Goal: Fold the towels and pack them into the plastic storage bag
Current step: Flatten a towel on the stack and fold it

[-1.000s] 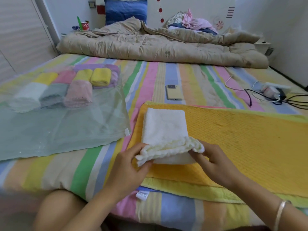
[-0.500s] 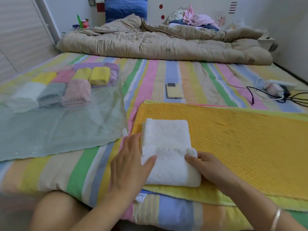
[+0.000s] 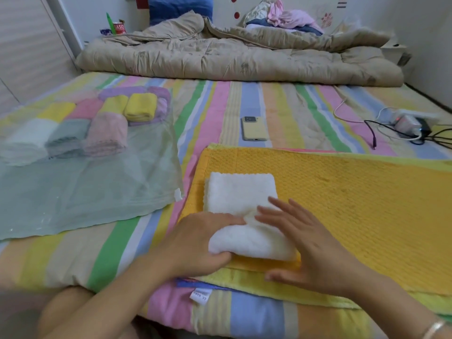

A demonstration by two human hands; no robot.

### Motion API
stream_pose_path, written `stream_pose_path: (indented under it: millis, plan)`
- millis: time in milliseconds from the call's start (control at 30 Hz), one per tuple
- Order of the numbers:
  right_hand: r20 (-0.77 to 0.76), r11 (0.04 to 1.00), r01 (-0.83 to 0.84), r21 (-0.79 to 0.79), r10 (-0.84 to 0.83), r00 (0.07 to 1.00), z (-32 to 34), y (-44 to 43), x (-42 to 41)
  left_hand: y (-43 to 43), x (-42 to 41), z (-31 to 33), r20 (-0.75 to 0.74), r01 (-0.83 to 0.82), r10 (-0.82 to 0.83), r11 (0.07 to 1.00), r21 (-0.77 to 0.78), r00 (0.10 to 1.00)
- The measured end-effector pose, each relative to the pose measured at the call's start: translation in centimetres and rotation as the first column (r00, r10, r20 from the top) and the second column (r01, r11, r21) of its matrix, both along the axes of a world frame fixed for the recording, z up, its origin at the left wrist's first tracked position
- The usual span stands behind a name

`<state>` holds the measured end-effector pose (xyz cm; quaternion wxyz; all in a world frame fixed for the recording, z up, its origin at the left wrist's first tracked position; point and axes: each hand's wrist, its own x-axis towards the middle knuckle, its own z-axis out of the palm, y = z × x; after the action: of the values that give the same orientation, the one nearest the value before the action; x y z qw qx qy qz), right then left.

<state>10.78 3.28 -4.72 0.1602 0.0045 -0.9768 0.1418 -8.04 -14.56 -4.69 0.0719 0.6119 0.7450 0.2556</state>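
Since the earlier frame the fold has thickened. On the yellow towel [image 3: 354, 204], beside the plastic storage bag [image 3: 85, 192], the white towel [image 3: 241, 192] is cupped by the left hand [image 3: 195, 241], fingers [image 3: 227, 220] curled round it; the right hand [image 3: 315, 250] presses flat, fingers spread. Even pressure should keep the edges aligned.

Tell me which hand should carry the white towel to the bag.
Probably left: left hand grips the white towel, and the plastic bag lies to the left; right hand rests flat.
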Motion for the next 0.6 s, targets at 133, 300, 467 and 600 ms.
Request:
stream_pose_path:
  millis: [133, 300, 467, 600]
  plan:
    - [-0.027, 0.966, 0.118, -0.23, -0.128, 0.991, -0.8, 1.5, -1.5, 2.4, -2.7, 1.7, 0.289, -0.111, 0.133, 0.99, -0.089, 0.948]
    - [0.191, 0.487, 0.396, -0.778, -0.417, 0.888, 0.1, 2.9, -5.9, 5.4, -4.6, 0.8, 0.655, -0.509, 0.486, 0.843, -0.176, 0.579]
    - [0.45, 0.33, 0.625, -0.708, -0.471, 0.759, -0.9, 4.3, -8.9, 7.6, -5.4, -1.0, 0.405, -0.636, 0.678, 0.728, -0.255, 0.613]
    - [0.528, 0.263, 0.725, -0.637, -0.536, 0.659, -0.3, 4.3, -9.0, 9.1, -5.7, -1.6, 0.153, -0.637, 0.706, 0.695, -0.332, 0.691]
